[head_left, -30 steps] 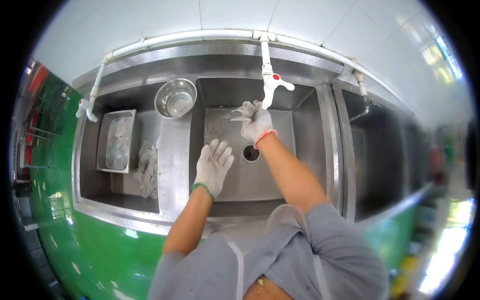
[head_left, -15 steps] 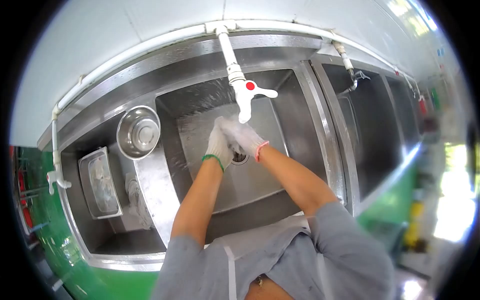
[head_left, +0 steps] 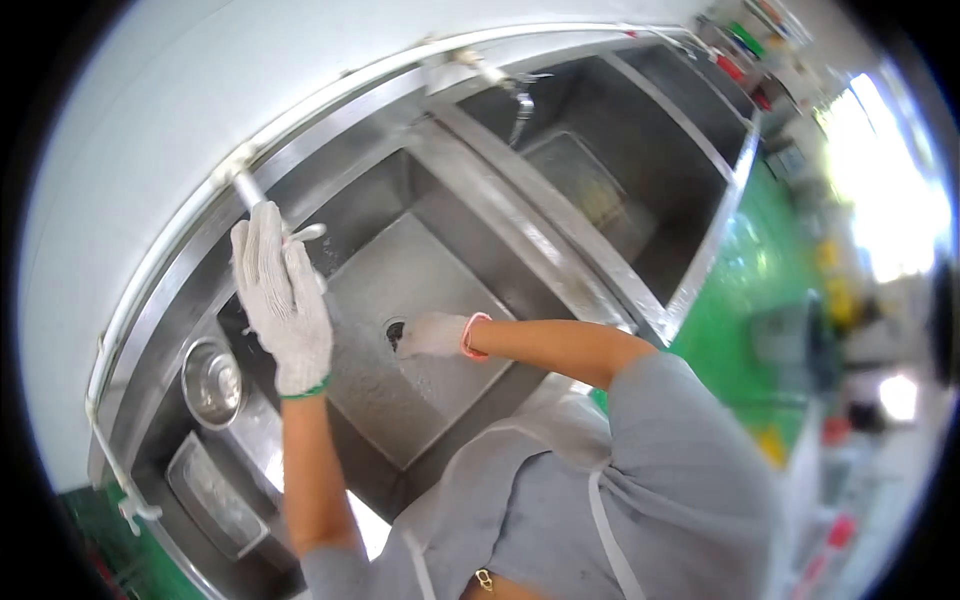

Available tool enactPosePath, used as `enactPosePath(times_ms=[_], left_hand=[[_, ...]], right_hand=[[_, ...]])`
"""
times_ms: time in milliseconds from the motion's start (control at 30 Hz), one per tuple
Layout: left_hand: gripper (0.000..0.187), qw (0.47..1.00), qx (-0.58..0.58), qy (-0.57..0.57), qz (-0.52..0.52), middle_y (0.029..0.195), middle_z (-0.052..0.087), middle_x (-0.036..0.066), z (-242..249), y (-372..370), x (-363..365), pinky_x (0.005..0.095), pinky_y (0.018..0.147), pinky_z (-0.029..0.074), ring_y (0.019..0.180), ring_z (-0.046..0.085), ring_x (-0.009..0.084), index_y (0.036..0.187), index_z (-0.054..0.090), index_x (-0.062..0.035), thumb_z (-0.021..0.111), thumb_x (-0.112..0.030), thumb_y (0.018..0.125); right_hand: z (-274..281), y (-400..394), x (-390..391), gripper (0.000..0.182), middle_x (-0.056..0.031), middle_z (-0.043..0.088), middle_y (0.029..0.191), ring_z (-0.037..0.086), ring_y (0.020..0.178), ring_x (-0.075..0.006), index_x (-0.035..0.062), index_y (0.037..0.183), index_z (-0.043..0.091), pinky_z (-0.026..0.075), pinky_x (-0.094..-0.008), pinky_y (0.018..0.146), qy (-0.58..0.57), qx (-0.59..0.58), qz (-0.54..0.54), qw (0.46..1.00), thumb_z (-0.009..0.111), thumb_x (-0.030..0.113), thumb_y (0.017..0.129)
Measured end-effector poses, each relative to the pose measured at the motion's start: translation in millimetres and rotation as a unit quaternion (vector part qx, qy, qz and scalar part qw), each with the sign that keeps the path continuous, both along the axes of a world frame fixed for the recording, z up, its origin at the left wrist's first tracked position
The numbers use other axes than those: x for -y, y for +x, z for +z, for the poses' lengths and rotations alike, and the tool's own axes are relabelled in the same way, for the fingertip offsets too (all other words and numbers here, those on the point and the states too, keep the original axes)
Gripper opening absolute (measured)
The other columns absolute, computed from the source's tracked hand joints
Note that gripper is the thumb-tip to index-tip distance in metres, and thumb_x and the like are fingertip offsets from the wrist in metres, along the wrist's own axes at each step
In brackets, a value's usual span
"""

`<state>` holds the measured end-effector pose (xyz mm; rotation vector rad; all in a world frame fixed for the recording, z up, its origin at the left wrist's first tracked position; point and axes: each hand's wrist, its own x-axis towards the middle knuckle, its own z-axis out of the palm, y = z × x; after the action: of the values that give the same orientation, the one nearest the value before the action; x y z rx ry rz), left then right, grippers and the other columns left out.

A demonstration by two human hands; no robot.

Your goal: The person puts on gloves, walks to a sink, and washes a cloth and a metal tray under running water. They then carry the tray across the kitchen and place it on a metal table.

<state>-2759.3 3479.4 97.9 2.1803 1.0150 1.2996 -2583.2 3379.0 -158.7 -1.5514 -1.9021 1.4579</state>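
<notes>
— Since half a second ago, what is changed?
— Parted hands are seen: the left hand [head_left: 283, 300] is raised, its grip laid on the tap [head_left: 300, 236]; the right hand [head_left: 432, 336], grip loosely curled and empty, is lowered by the drain [head_left: 394, 332].
— Step, counts?
— Tap-turning, seemingly; a firm twist is needed. One steel bowl [head_left: 211, 383], three basins [head_left: 400, 300] are counted.

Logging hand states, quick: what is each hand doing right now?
Left hand: raised at the tap, grip cannot be told.
Right hand: holds nothing, over the drain.
</notes>
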Motion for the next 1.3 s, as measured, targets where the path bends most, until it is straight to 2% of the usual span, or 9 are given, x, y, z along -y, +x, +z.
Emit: enactPosePath(times_ms=[33, 200, 333, 400, 567, 833, 1000, 1167, 1300], left_hand=[[0.032, 0.969, -0.12, 0.21, 0.053, 0.111, 0.063, 0.017, -6.1, 8.5, -8.2, 0.0453, 0.094, 0.041, 0.108, 0.055, 0.0362, 0.124, 0.061, 0.0001, 0.055, -0.013, 0.095], [0.018, 0.967, -0.226, 0.084, -0.079, 0.083, 0.062, 0.01, -6.0, 10.6, -23.2, 0.0447, 0.095, 0.041, 0.088, 0.057, 0.0274, 0.083, 0.065, -0.0002, 0.056, -0.012, 0.093], [0.019, 0.932, 0.031, -0.342, -0.118, 0.062, 0.055, 0.003, 13.2, -0.3, -6.7, 0.043, 0.117, 0.026, 0.073, 0.058, 0.0138, 0.091, 0.061, 0.0048, 0.053, -0.011, 0.096], [0.02, 0.976, -0.11, -0.096, -0.164, 0.068, 0.059, 0.005, 6.9, -4.7, -20.8, 0.042, 0.112, 0.032, 0.078, 0.06, 0.0156, 0.088, 0.063, 0.0041, 0.055, -0.012, 0.096], [0.019, 0.975, -0.208, 0.022, -0.074, 0.092, 0.069, 0.011, -13.7, -5.0, -24.0, 0.0364, 0.104, 0.04, 0.111, 0.058, 0.0205, 0.089, 0.07, -0.0013, 0.058, -0.015, 0.095], [0.039, 0.993, -0.085, -0.06, 0.047, 0.124, 0.058, 0.019, 2.7, 26.7, 21.2, 0.0375, 0.1, 0.042, 0.117, 0.054, 0.0288, 0.131, 0.055, -0.0004, 0.055, -0.007, 0.093], [0.04, 0.951, -0.196, 0.01, 0.239, 0.124, 0.057, 0.024, -44.1, 4.4, 97.0, 0.0422, 0.105, 0.039, 0.118, 0.054, 0.0379, 0.126, 0.054, 0.0013, 0.059, -0.006, 0.087], [0.044, 0.899, -0.32, -0.227, 0.195, 0.137, 0.051, 0.023, -114.4, -51.1, 199.6, 0.0449, 0.112, 0.037, 0.131, 0.044, 0.0429, 0.13, 0.053, -0.0012, 0.062, -0.015, 0.089], [0.032, 0.876, -0.291, -0.305, 0.234, 0.112, 0.056, 0.017, -125.3, -60.1, 255.7, 0.0424, 0.108, 0.04, 0.114, 0.054, 0.0378, 0.116, 0.055, 0.0002, 0.059, -0.012, 0.086]], right_hand=[[-9.0, 12.6, 14.8, 0.029, -0.016, 0.068, 0.1, 0.066, 0.086, -0.0316, 0.0036, 0.105, 0.066, 0.054, -0.0403, 0.074, 0.039, 0.071, 0.058, 0.995, 0.058, 0.029, 0.094], [104.5, 62.7, 91.7, 0.034, -0.0128, 0.07, 0.104, 0.068, 0.091, -0.0247, 0.0027, 0.113, 0.066, 0.055, -0.0352, 0.077, -0.103, 0.046, -0.187, 0.976, 0.062, 0.029, 0.091], [113.7, 100.9, 150.2, 0.032, -0.0079, 0.07, 0.102, 0.068, 0.085, -0.0166, 0.0, 0.112, 0.066, 0.055, -0.0307, 0.074, -0.122, -0.159, -0.379, 0.904, 0.066, 0.024, 0.091], [142.4, 110.0, 167.0, 0.031, -0.0068, 0.068, 0.098, 0.066, 0.084, -0.0147, -0.0003, 0.113, 0.063, 0.053, -0.0275, 0.073, -0.174, -0.197, -0.439, 0.859, 0.064, 0.023, 0.094], [122.1, 137.0, 176.0, 0.029, -0.0047, 0.066, 0.095, 0.062, 0.08, -0.0119, -0.0002, 0.111, 0.062, 0.049, -0.0256, 0.069, -0.229, -0.288, -0.452, 0.813, 0.062, 0.024, 0.094], [123.6, 146.3, 126.4, 0.037, -0.0047, 0.068, 0.103, 0.063, 0.094, -0.0117, 0.0009, 0.114, 0.064, 0.048, -0.0272, 0.081, -0.24, -0.234, -0.326, 0.884, 0.063, 0.031, 0.093], [110.0, 163.5, 112.2, 0.028, -0.0047, 0.064, 0.089, 0.061, 0.076, -0.0117, -0.0024, 0.106, 0.061, 0.049, -0.0246, 0.067, -0.231, -0.265, -0.28, 0.893, 0.063, 0.024, 0.096], [137.1, 168.9, 90.3, 0.028, -0.0064, 0.068, 0.096, 0.062, 0.085, -0.0115, 0.0001, 0.102, 0.068, 0.047, -0.0253, 0.073, -0.155, -0.169, -0.248, 0.941, 0.065, 0.027, 0.092], [123.3, 157.8, 63.0, 0.03, -0.0003, 0.05, 0.062, 0.052, 0.051, -0.0114, 0.0094, 0.074, 0.055, 0.04, -0.0301, 0.041, -0.06, -0.113, -0.304, 0.944, 0.068, 0.03, 0.091]])
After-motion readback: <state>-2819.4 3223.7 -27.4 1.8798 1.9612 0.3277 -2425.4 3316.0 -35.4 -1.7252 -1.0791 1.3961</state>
